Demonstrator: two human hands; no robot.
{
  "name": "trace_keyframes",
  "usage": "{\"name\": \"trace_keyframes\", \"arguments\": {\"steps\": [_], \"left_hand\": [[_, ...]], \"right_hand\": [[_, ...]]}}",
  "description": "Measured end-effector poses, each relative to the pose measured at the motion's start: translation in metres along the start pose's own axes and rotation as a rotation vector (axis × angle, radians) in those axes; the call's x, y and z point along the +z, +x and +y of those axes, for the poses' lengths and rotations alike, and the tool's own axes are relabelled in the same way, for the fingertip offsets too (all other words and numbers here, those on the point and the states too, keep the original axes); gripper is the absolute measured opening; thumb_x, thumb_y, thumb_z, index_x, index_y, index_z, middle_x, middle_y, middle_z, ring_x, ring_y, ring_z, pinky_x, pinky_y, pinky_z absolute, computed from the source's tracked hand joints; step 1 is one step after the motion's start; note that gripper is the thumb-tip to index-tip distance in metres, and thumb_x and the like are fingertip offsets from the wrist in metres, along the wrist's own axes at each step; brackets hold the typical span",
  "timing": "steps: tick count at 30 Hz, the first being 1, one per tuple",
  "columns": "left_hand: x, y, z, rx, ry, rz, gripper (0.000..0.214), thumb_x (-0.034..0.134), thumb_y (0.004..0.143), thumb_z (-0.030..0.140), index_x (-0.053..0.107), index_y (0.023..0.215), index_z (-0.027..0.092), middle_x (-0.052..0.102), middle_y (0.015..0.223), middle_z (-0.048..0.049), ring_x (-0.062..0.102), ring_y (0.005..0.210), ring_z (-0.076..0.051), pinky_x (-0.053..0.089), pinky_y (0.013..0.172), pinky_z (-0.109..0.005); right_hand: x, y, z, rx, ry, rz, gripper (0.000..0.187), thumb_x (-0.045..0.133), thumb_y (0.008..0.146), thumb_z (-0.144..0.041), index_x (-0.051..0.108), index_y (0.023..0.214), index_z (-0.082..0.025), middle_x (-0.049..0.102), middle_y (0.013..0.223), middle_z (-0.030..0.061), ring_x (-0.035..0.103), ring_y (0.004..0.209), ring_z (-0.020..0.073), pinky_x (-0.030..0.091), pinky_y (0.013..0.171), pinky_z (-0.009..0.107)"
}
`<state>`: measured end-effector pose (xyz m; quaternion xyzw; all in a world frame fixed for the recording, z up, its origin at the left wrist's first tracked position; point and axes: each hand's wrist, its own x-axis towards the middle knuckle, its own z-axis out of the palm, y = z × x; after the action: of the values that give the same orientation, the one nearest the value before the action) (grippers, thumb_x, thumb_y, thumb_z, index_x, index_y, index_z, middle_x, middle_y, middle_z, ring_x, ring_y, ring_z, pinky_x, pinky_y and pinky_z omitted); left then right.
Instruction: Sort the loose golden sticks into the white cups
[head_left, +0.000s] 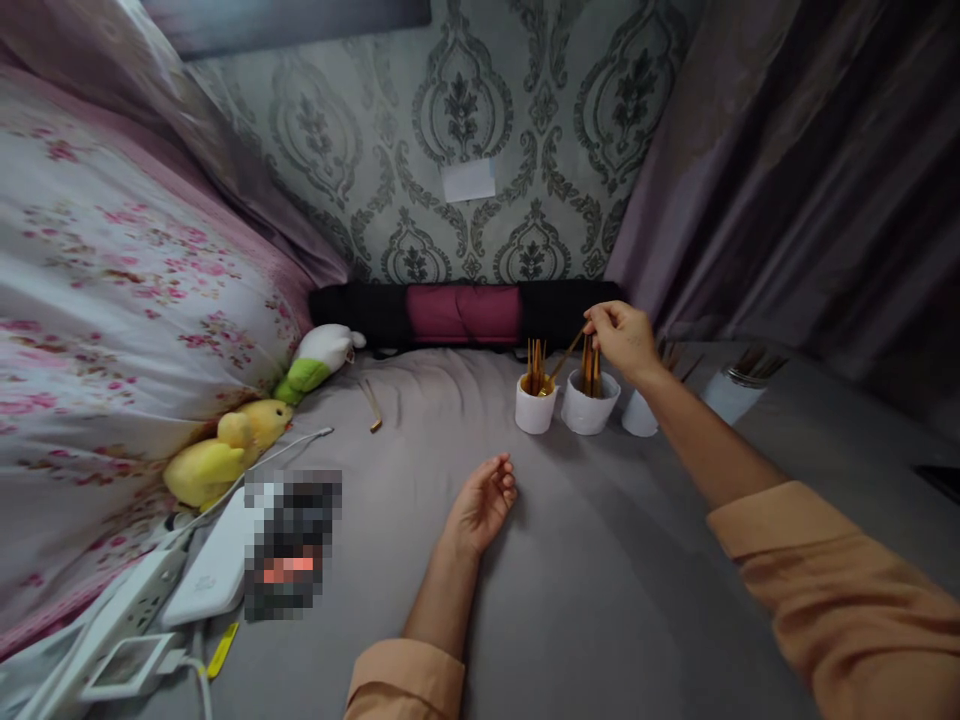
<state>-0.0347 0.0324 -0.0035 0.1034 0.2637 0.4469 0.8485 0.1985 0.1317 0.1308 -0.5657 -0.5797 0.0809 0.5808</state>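
Observation:
My right hand pinches the top end of a thin brown stick between thumb and fingers. The stick slants down to the left, its lower end at the mouth of a white cup with a yellowish inside and several upright sticks. Just below that hand stands a second white cup, also with sticks in it. My left hand rests on the grey sheet, palm turned up, fingers loosely curled and apart, holding nothing.
Two more white containers, one partly behind my right forearm and one farther right, hold sticks. Thin sticks lie at left. Plush toys, a white power bank and a power strip line the left side. A black-and-maroon roll lies by the wall.

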Motion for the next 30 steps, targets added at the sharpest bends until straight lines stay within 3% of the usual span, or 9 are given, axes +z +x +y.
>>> {"name": "trace_keyframes", "arguments": {"steps": [16, 30], "left_hand": [[-0.001, 0.001, 0.000, -0.001, -0.001, 0.010, 0.010, 0.056, 0.075, 0.014, 0.058, 0.084, 0.010, 0.055, 0.070, -0.0018, 0.047, 0.055, -0.004, 0.036, 0.048, -0.016], [-0.003, 0.004, -0.001, 0.000, -0.002, -0.013, 0.012, 0.056, 0.074, 0.014, 0.058, 0.085, 0.010, 0.055, 0.070, -0.0021, 0.047, 0.055, -0.005, 0.036, 0.048, -0.016]], "right_hand": [[0.022, 0.003, 0.008, -0.006, -0.085, -0.271, 0.020, 0.043, 0.082, -0.026, 0.058, 0.078, -0.014, 0.060, 0.065, 0.0019, 0.046, 0.042, 0.0054, 0.037, 0.043, 0.017], [0.032, 0.001, 0.023, 0.022, -0.179, -0.369, 0.022, 0.041, 0.082, -0.028, 0.059, 0.081, -0.015, 0.062, 0.067, 0.0018, 0.049, 0.044, 0.0067, 0.038, 0.046, 0.019]]}}
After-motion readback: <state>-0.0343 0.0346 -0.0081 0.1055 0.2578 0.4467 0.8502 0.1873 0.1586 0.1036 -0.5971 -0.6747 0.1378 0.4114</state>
